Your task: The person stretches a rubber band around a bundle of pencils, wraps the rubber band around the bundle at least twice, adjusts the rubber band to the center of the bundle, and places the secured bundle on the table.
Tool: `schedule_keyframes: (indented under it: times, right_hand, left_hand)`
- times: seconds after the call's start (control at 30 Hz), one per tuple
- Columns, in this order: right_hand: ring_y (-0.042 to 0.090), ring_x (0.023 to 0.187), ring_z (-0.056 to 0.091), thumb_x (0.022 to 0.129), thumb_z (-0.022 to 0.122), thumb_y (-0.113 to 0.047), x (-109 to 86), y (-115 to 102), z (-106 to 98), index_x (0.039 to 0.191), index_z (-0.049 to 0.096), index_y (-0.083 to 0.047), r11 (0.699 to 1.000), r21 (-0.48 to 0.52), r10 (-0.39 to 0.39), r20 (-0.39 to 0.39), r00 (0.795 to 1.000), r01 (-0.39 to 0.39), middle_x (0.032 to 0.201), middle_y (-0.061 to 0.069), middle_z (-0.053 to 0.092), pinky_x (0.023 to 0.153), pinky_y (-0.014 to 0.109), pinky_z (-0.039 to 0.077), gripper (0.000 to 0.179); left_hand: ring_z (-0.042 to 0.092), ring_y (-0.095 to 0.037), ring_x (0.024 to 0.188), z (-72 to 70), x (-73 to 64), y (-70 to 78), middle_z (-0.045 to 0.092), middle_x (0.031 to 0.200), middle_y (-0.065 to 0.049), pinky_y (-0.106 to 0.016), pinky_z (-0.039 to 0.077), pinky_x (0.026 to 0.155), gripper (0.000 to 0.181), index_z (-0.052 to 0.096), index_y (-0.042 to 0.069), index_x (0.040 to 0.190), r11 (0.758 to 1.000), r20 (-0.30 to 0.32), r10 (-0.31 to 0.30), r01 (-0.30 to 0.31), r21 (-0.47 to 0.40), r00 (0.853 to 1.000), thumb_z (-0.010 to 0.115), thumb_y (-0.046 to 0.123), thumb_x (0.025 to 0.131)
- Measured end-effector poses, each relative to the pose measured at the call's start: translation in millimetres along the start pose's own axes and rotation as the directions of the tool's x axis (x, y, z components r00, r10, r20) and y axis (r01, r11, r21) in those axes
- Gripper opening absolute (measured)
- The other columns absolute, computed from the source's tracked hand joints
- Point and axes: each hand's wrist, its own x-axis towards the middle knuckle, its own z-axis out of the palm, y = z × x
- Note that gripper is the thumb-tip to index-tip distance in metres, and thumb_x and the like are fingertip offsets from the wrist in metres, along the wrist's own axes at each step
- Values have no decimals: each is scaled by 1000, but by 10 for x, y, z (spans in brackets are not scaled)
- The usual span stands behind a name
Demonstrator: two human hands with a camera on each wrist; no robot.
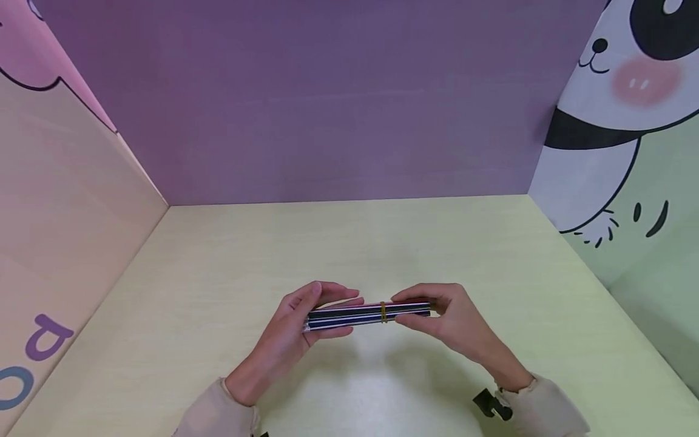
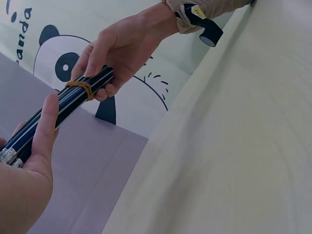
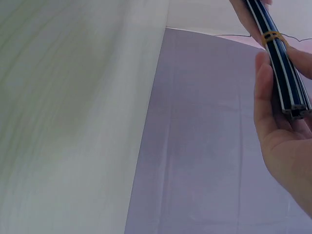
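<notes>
A bundle of dark blue and white striped pencils (image 1: pixel 344 317) is held level above the table, bound by a yellowish rubber band (image 1: pixel 384 312). Silver ferrules (image 2: pixel 8 155) show at its left end in the left wrist view. My left hand (image 1: pixel 297 318) holds that end loosely between thumb and fingers, its fingers rather straight. My right hand (image 1: pixel 445 312) pinches the other end between thumb and fingers, close beside the band. In the right wrist view the bare pencil ends (image 3: pixel 295 111) point toward the right palm.
Beneath both hands spreads a pale wood-grain table (image 1: pixel 349 243). A purple wall (image 1: pixel 338 109) stands at the back, a pink panel (image 1: pixel 65 200) on the left and a green panda-print panel (image 1: pixel 655 273) on the right. A black clip-like device (image 1: pixel 493 404) sits at the right cuff.
</notes>
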Motion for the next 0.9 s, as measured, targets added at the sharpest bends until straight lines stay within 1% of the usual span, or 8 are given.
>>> schedule_keyframes:
  times: [0.13,0.27,0.47,0.63,0.67,0.73,0.8,0.9]
  right_hand:
    - [21,84,72,85,81,-17,-15,13,17,106,76,-15,999,-15,54,63,997,-53,98,3,75,74,32,60,22]
    - [18,81,74,81,84,-23,-18,20,100,104,78,-15,995,-70,72,74,995,-67,95,-2,76,70,32,61,24]
    - [7,77,71,85,80,-28,-9,32,201,105,78,-18,970,-231,-51,98,994,73,94,-6,76,65,27,59,22]
    - [3,79,68,85,81,-25,-30,1,171,112,76,-12,917,-353,-172,70,983,186,98,-5,75,67,23,57,30]
    - [3,79,66,83,82,-22,-32,-1,161,110,76,-13,894,-392,-210,59,976,216,96,-7,75,67,23,56,30]
    - [3,80,65,78,85,-17,-34,7,152,106,76,-14,817,-499,-301,57,952,288,92,-11,73,72,24,55,29]
    - [5,78,65,76,87,-15,-27,22,172,101,76,-14,711,-613,-375,83,923,344,88,-11,72,74,27,53,28]
    - [9,78,65,74,88,-16,-11,50,241,98,75,-11,559,-732,-435,142,889,390,85,-10,72,79,31,51,27]
  left_hand:
    - [60,-34,123,19,0,-57,62,130,-22,-48,56,89,41,61,-3,125,1000,42,1,-2,30,999,34,25,111]
    - [60,-35,122,72,-9,-107,61,130,-26,-50,56,87,42,60,-5,123,998,33,-2,0,62,999,35,26,110]
    - [60,-38,122,109,-16,-123,61,130,-24,-50,56,89,45,58,-6,125,996,11,-50,49,73,999,36,30,110]
    - [57,-38,125,66,12,-64,61,131,-24,-49,56,88,44,59,-4,124,998,-15,-42,43,46,999,37,31,110]
    - [57,-37,125,54,16,-53,60,132,-24,-49,56,88,44,59,-4,123,998,-17,-38,39,41,999,37,31,110]
    - [58,-37,125,32,22,-48,59,132,-26,-50,55,88,42,60,-4,122,999,-18,-32,32,31,999,37,30,110]
    - [58,-36,124,23,28,-62,59,132,-27,-50,55,88,42,61,-3,121,999,-28,-40,41,16,999,37,29,110]
    - [59,-35,124,27,23,-87,60,132,-26,-49,57,86,43,61,-3,122,998,-55,-61,62,7,997,37,30,110]
